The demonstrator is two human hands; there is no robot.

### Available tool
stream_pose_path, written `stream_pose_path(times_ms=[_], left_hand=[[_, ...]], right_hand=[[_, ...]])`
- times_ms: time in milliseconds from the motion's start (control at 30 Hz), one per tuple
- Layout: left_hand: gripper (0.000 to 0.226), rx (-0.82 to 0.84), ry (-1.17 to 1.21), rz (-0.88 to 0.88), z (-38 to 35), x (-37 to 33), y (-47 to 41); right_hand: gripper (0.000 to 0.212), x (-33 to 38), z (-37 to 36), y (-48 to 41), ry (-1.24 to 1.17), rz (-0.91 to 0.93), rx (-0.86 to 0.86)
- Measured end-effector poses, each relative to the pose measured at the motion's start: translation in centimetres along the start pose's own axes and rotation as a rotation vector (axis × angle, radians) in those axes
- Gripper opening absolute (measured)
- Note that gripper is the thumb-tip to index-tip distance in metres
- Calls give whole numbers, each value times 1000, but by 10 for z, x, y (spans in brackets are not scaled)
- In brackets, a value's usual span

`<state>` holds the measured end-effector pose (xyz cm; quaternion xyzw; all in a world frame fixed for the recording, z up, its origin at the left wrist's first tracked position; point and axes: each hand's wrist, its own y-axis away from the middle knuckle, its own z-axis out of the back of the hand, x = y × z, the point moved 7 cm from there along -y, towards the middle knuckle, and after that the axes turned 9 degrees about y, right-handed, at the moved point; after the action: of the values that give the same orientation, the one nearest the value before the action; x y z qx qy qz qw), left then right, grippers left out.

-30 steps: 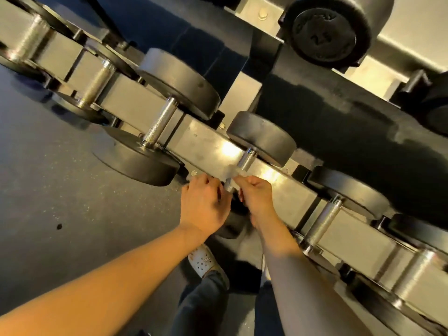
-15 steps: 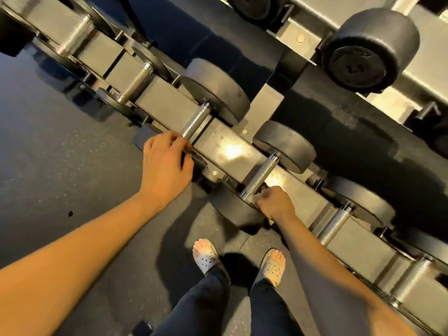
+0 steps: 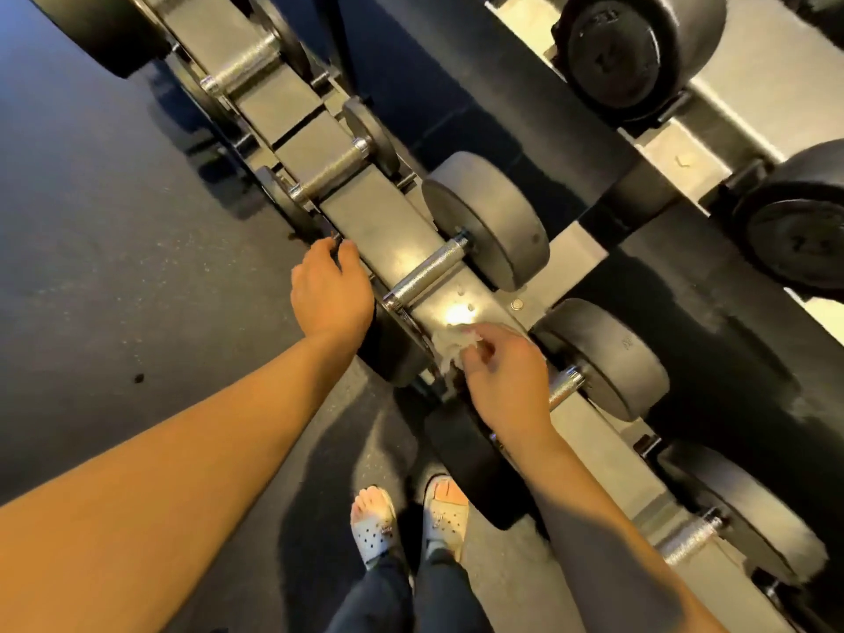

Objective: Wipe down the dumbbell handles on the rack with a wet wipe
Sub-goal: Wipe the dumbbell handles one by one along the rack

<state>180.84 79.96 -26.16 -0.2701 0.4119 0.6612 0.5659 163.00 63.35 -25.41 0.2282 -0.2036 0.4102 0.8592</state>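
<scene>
My right hand pinches the bunched wet wipe between thumb and fingertips, over the rack rail and between two dumbbells. My left hand sits at the rail's front edge with its fingers loosely curled. I cannot tell whether they hook onto anything.

The nearest handle lies just up and left of the wipe, knurled and shiny. A second handle is partly hidden under my right hand.

I judge the step to be carrying the wipe onto the nearest handle. To do it well, I want the wipe wrapped around the bar, not dabbed on top. I then slide it from collar to collar with a twist so the underside gets wet. The knurling will likely snag the tissue, so a firm bunch matters. My left hand could steady the front head against rolling.

The end face of an upper-tier dumbbell bears embossed marks, too blurred to read. I see no brand.
</scene>
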Motion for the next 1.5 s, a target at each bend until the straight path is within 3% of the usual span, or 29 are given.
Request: stream_pose_path(times_ms=[100,233,433,500,633,800,867,967,1067,1167,1233,1367,1500], left_hand=[[33,-56,52,-27,0,4,3],[41,-76,37,17,0,-1,6],[29,-92,7,-15,-1,4,8],[32,-107,-12,-33,-2,4,6],[32,-113,-40,-39,-5,8,1],[29,-92,-50,-61,-5,3,3],[30,-89,-61,-55,-4,2,4],[31,-81,-70,-62,-4,0,5],[29,-72,-94,-57,-4,-3,5],[27,-54,-140,-39,-6,-7,7],[28,-60,-159,-25,-5,-7,6],[28,-67,-191,-43,-5,-10,6],[29,-54,-212,-51,-5,-10,8]], right_hand=[[33,31,-9,-32,105,193,-52],[37,65,-24,-57,268,449,9],[9,101,-53,-83,439,909,118],[8,103,-65,-101,544,884,265],[18,103,-97,-143,652,477,719],[23,105,-122,-155,682,250,1127],[20,108,-118,-151,673,344,1045],[20,101,-101,-134,656,603,676],[10,88,-77,-108,458,832,399],[12,82,-69,-95,527,1061,248],[14,86,-72,-94,602,1128,251],[23,97,-70,-104,813,1135,151],[18,79,-45,-101,612,818,-25]])
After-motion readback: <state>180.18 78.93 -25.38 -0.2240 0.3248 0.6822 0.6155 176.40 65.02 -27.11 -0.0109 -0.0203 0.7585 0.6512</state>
